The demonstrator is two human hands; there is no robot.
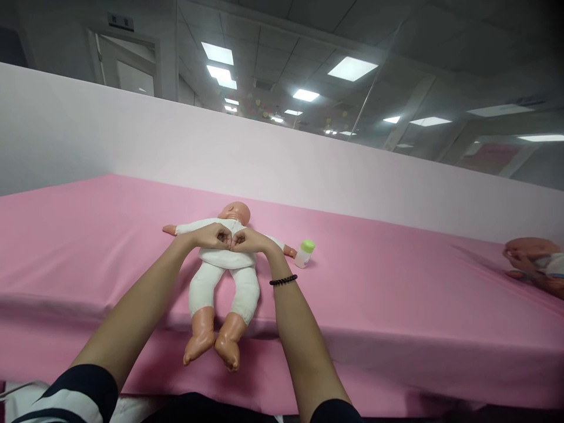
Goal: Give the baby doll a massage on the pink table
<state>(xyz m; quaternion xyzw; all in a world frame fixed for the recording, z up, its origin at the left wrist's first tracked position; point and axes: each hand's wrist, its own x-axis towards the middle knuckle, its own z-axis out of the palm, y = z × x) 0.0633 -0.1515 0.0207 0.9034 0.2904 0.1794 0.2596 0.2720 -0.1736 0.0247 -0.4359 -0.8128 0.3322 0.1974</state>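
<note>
A baby doll (224, 279) in white clothing lies on its back on the pink-covered table, its head away from me and its bare feet hanging near the front edge. Over its chest, my left hand (214, 236) and my right hand (248, 239) meet with fingers pinched together. Both seem to grip the front of the doll's white top (220, 258); the exact spot between the fingertips is hidden. The doll's arms stretch out to either side. Beside its hand on the right stands a small bottle (305, 254) with a green cap.
The pink cover (388, 282) spreads over the table and hangs down its front. A second doll (535, 261) lies at the far right edge. Behind the table runs a low white wall (273, 155) with glass above it, reflecting ceiling lights.
</note>
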